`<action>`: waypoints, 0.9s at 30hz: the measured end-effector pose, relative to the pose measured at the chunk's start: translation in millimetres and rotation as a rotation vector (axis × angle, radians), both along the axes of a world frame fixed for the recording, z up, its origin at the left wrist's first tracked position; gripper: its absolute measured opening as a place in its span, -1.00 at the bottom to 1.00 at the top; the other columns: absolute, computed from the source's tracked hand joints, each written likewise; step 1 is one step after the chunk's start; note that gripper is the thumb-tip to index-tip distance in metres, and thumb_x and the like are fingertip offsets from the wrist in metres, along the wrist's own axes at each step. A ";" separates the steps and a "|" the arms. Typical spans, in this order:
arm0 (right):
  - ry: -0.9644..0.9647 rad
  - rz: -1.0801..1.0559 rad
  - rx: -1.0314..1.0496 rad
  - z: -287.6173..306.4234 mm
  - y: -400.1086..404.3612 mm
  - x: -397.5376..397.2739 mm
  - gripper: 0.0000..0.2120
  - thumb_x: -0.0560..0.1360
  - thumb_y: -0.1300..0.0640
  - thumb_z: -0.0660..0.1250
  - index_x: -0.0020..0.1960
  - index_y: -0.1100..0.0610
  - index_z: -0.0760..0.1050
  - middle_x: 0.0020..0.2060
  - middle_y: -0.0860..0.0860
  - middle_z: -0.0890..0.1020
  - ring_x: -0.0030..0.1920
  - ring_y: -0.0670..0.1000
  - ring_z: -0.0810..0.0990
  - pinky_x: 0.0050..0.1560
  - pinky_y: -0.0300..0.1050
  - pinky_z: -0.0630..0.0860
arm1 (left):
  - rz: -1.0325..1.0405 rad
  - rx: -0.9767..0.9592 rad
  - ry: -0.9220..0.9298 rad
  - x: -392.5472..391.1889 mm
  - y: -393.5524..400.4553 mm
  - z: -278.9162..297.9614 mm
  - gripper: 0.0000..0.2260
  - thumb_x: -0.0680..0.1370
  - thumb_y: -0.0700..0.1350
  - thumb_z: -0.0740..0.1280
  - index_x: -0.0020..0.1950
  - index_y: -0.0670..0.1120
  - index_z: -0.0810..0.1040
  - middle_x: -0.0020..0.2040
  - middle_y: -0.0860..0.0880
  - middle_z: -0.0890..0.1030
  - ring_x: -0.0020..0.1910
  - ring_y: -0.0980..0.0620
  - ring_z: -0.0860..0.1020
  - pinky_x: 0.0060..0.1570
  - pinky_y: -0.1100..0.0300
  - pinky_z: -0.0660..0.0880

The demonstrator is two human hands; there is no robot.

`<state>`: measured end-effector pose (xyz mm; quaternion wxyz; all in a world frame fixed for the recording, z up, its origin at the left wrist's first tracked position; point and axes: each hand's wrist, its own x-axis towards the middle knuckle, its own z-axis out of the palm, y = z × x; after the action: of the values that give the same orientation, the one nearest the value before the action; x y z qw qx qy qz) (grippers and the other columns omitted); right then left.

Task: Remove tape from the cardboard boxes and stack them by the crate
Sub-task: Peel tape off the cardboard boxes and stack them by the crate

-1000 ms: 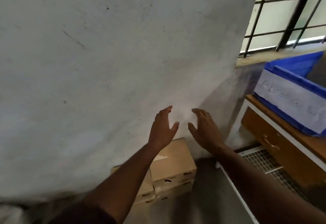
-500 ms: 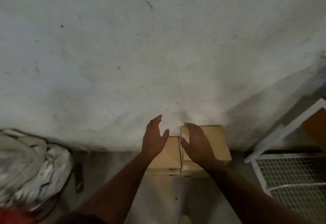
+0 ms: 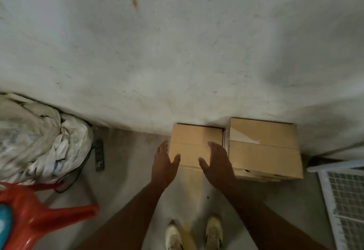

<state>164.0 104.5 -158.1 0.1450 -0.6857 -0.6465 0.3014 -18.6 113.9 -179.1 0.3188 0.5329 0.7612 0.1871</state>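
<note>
Two stacks of brown cardboard boxes stand on the floor against the white wall. The left box (image 3: 194, 141) has a plain top with a seam across it. The right box (image 3: 264, 147) is taller and carries a strip of clear tape on its top. My left hand (image 3: 163, 163) hovers open at the left box's near left edge. My right hand (image 3: 216, 163) hovers open over its near right corner, beside the right box. Neither hand holds anything.
A heap of white sacks (image 3: 35, 137) lies at the left by the wall, with a power strip (image 3: 99, 155) beside it. A red plastic stool (image 3: 39, 216) stands at the lower left. A white wire-mesh rack (image 3: 346, 200) stands at the right. My shoes (image 3: 213, 230) are below.
The view has tilted down from the wall and blue crate to the floor. Both hands have come down toward the left box, still open.
</note>
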 end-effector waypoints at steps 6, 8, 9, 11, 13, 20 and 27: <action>0.003 -0.097 -0.094 -135.3 28.3 -5.9 -0.26 0.53 -0.11 0.37 0.54 0.21 0.18 0.51 0.14 0.26 0.52 0.10 0.20 0.47 -0.08 0.19 | -0.029 -0.064 -0.021 -5.6 34.3 -129.4 -0.40 0.56 -0.03 0.43 0.55 -0.07 0.28 0.46 -0.09 0.40 0.36 -0.03 0.45 0.27 0.00 0.48; -0.018 -0.119 -0.157 -179.3 31.1 -4.3 -0.20 0.52 -0.13 0.38 0.57 0.20 0.11 0.56 0.13 0.16 0.56 0.09 0.10 0.49 -0.10 0.13 | -0.007 -0.092 -0.044 -9.3 42.8 -173.2 -0.38 0.56 -0.04 0.44 0.55 -0.08 0.27 0.46 -0.09 0.40 0.36 -0.05 0.45 0.29 -0.04 0.48; -0.031 -0.122 -0.180 -200.6 31.6 -3.7 -0.17 0.51 -0.12 0.40 0.58 0.21 0.09 0.57 0.13 0.13 0.56 0.10 0.07 0.49 -0.10 0.11 | 0.004 -0.109 -0.050 -12.1 45.4 -194.5 -0.37 0.56 -0.05 0.44 0.56 -0.08 0.26 0.46 -0.10 0.39 0.36 -0.06 0.44 0.31 -0.07 0.47; -0.052 -0.133 -0.213 -238.6 32.2 -2.4 -0.14 0.48 -0.09 0.44 0.58 0.21 0.08 0.56 0.15 0.11 0.56 0.12 0.06 0.49 -0.08 0.11 | 0.023 -0.135 -0.051 -16.8 48.9 -233.0 -0.34 0.54 -0.06 0.46 0.57 -0.11 0.26 0.47 -0.14 0.37 0.39 -0.12 0.41 0.34 -0.09 0.43; -0.078 -0.158 -0.242 -272.2 32.2 0.1 -0.11 0.45 -0.08 0.46 0.58 0.20 0.07 0.57 0.16 0.09 0.56 0.14 0.05 0.50 -0.06 0.12 | 0.071 -0.162 -0.055 -21.8 52.6 -264.2 -0.33 0.52 -0.08 0.48 0.55 -0.14 0.28 0.46 -0.17 0.38 0.40 -0.18 0.37 0.36 -0.09 0.40; -0.211 -0.223 -0.232 -332.9 26.7 5.5 -0.16 0.48 -0.14 0.40 0.57 0.19 0.11 0.56 0.20 0.09 0.55 0.22 0.07 0.50 0.01 0.08 | 0.218 -0.262 -0.149 -34.5 63.1 -326.1 -0.37 0.51 -0.15 0.49 0.51 -0.16 0.29 0.36 -0.14 0.46 0.34 -0.19 0.45 0.28 -0.03 0.44; -0.093 -0.429 -0.130 -346.7 35.2 -10.0 -0.20 0.45 -0.07 0.45 0.55 0.15 0.20 0.54 0.19 0.17 0.53 0.23 0.09 0.50 0.13 0.15 | 0.227 -0.232 -0.229 -42.8 56.5 -344.5 -0.43 0.49 -0.11 0.48 0.46 -0.13 0.38 0.26 -0.05 0.51 0.21 -0.08 0.52 0.13 -0.02 0.55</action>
<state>154.0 139.7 -504.9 0.1313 -0.8285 -0.4712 0.2727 -61.4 170.4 -523.6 0.4393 0.3789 0.7915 0.1922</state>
